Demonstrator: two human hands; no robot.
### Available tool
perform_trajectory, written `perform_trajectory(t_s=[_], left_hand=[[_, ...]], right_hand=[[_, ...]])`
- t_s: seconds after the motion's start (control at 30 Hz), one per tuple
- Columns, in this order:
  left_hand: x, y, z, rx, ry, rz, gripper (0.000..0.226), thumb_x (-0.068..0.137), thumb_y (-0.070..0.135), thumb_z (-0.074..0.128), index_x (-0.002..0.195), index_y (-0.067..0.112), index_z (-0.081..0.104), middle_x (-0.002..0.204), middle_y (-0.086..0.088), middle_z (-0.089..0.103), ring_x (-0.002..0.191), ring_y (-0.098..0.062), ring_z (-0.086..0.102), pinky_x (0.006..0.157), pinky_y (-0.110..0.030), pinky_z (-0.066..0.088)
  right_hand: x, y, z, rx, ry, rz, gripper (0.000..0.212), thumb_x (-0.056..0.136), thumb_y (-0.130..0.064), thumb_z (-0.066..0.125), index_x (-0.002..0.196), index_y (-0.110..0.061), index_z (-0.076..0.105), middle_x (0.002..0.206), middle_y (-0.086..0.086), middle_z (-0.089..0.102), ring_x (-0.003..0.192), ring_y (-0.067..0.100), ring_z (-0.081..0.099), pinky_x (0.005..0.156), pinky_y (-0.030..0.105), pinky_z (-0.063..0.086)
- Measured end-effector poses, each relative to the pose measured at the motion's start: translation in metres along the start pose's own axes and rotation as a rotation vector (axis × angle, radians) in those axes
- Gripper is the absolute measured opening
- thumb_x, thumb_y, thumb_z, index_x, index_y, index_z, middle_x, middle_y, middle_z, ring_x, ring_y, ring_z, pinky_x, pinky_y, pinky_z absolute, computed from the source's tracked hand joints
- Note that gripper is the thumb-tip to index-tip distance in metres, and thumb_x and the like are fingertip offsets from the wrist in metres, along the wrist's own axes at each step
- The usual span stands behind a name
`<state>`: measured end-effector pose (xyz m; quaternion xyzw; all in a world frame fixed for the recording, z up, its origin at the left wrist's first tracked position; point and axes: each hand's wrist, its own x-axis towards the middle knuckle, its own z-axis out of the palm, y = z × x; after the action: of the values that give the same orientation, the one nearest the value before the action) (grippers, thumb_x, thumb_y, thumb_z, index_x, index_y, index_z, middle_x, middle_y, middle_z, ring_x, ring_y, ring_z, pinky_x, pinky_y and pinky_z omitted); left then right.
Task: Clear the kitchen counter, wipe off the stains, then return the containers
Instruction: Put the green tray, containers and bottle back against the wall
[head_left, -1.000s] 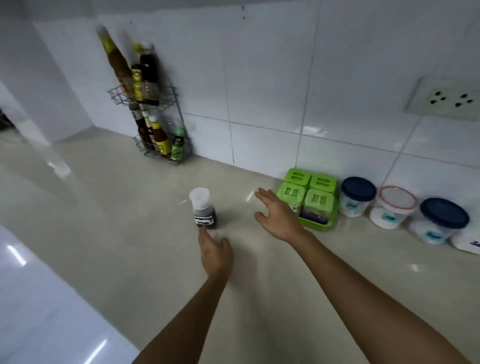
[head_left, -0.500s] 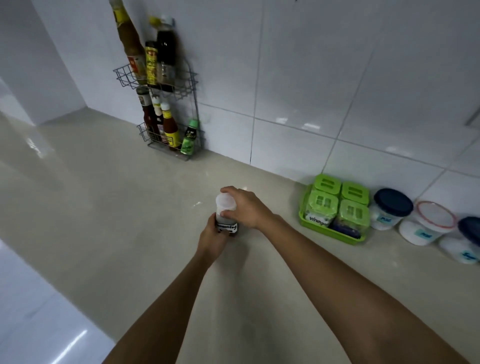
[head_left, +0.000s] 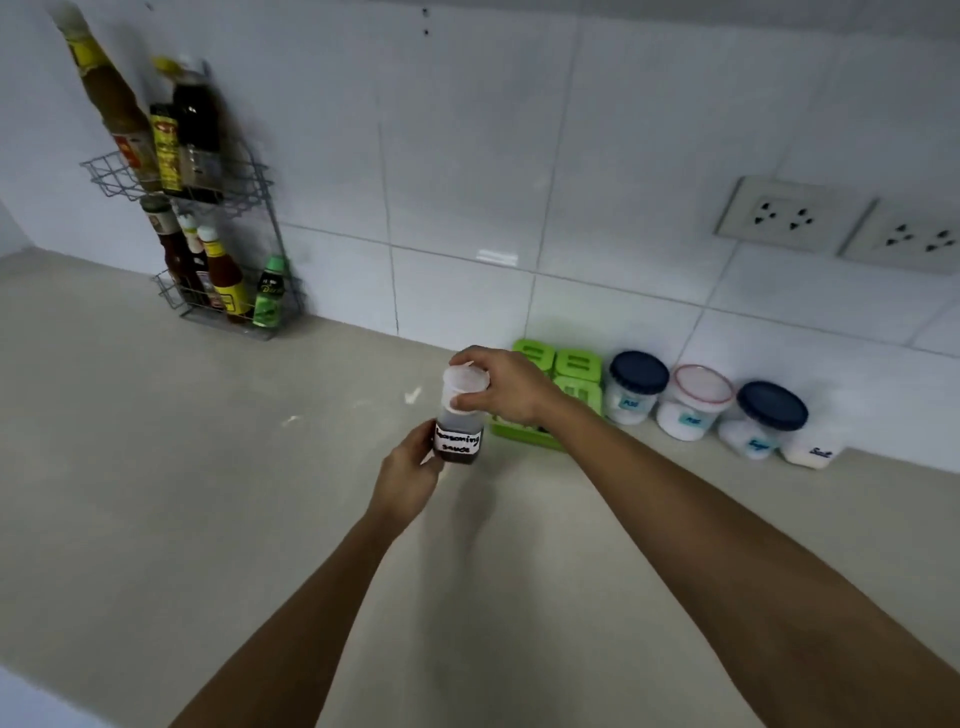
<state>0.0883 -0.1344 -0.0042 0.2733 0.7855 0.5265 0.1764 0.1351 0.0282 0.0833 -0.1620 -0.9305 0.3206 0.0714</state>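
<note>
Hands on the seasoning sauce jar (head_left: 460, 434), just left of the green spice box (head_left: 561, 384): left hand (head_left: 410, 475) wraps its base, right hand (head_left: 506, 387) pinches the white lid (head_left: 465, 382) above the counter (head_left: 208, 467).

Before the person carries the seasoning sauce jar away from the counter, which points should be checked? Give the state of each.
1. Left hand grips the seasoning sauce jar at its base: ok.
2. Right hand holds the white cap: ok.
3. Cap fully closed: cannot tell.
4. Jar upright: ok.
5. Jar lifted off the counter: cannot tell.
6. White stains wiped: not ok.
</note>
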Motion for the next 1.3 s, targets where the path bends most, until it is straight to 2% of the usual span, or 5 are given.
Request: perform_trajectory(t_s=[0.23, 0.37, 0.53, 0.93, 1.3], left_hand=[[-0.038, 0.075, 0.163, -0.074, -0.149, 0.092, 0.058, 0.08, -0.004, 0.049, 0.131, 0.023, 0.052, 0.12, 0.009, 0.062, 0.111, -0.01, 0.055, 0.088, -0.023, 0.038], [-0.067, 0.119, 0.259, -0.168, -0.252, 0.108, 0.058, 0.08, -0.006, 0.048, 0.13, 0.023, 0.051, 0.115, 0.011, 0.062, 0.109, -0.008, 0.057, 0.085, -0.02, 0.039], [-0.097, 0.164, 0.357, -0.173, -0.395, 0.12, 0.062, 0.083, 0.001, 0.051, 0.139, 0.027, 0.041, 0.123, 0.013, 0.057, 0.102, -0.005, 0.056, 0.077, -0.013, 0.043], [-0.087, 0.213, 0.467, -0.024, -0.704, 0.057, 0.076, 0.089, 0.019, 0.054, 0.147, 0.04, 0.01, 0.119, 0.015, 0.046, 0.086, 0.007, 0.044, 0.068, -0.009, 0.037], [-0.044, 0.207, 0.522, 0.054, -0.64, -0.053, 0.076, 0.089, 0.02, 0.055, 0.15, 0.029, 0.01, 0.144, 0.003, 0.041, 0.129, -0.017, 0.04, 0.088, -0.018, 0.032]], right_hand=[[-0.115, 0.099, -0.121, -0.101, 0.093, 0.077, 0.051, 0.072, -0.032, 0.078, 0.119, -0.024, 0.06, 0.117, -0.003, 0.063, 0.104, 0.013, 0.056, 0.084, 0.021, 0.04], [-0.185, 0.158, -0.183, -0.092, 0.146, 0.185, 0.047, 0.071, -0.028, 0.078, 0.115, -0.027, 0.061, 0.113, -0.002, 0.062, 0.103, 0.017, 0.056, 0.086, 0.029, 0.045], [-0.25, 0.227, -0.244, -0.11, 0.187, 0.261, 0.045, 0.072, -0.023, 0.078, 0.114, -0.023, 0.061, 0.105, -0.004, 0.061, 0.093, 0.015, 0.054, 0.07, 0.016, 0.04], [-0.278, 0.357, -0.3, -0.077, 0.208, 0.371, 0.047, 0.075, -0.02, 0.074, 0.118, -0.025, 0.056, 0.114, 0.004, 0.058, 0.104, 0.022, 0.054, 0.078, 0.025, 0.039], [-0.24, 0.42, -0.298, 0.011, 0.201, 0.341, 0.047, 0.075, -0.017, 0.073, 0.119, -0.025, 0.056, 0.117, 0.002, 0.061, 0.106, 0.018, 0.054, 0.079, 0.023, 0.039]])
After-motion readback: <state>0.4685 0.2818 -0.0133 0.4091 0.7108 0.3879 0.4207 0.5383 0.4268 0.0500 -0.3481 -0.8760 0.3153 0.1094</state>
